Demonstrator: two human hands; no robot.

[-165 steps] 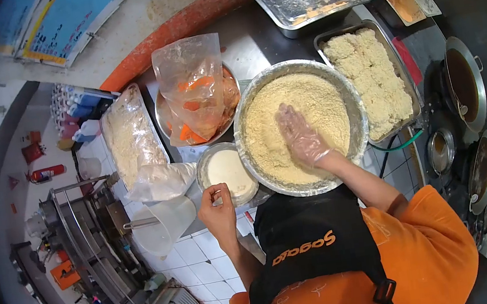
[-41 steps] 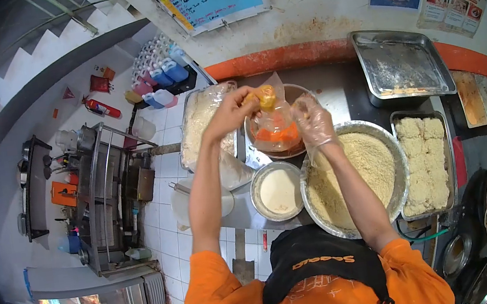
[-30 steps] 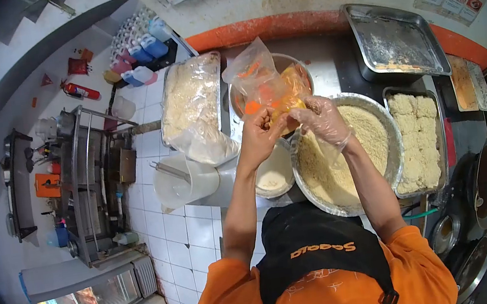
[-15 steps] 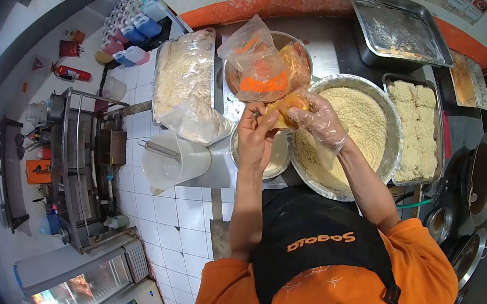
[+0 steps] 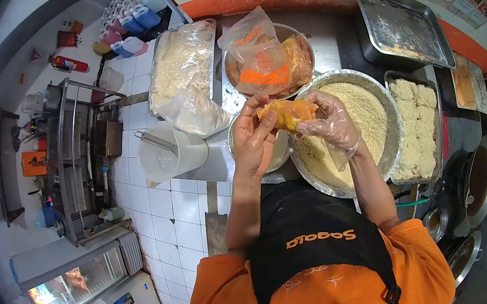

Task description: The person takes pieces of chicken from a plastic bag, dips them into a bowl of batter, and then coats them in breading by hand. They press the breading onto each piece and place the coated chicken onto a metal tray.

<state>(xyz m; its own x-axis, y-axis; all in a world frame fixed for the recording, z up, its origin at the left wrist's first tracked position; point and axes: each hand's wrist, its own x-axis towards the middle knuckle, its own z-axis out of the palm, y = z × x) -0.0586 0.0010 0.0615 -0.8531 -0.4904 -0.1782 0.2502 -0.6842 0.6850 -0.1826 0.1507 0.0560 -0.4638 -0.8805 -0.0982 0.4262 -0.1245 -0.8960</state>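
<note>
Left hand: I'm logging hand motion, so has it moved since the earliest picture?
Yes: the left hand has moved forward; against the large bowl, from level with the near rim to about level with the middle.

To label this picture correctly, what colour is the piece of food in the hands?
The piece of food is yellow-orange; it shows best in the head view.

Yellow-orange meat piece (image 5: 289, 114) — now between left hand (image 5: 255, 141) and gloved right hand (image 5: 336, 125). Crumbs (image 5: 360, 103) — formerly around the right hand, now below it.
</note>
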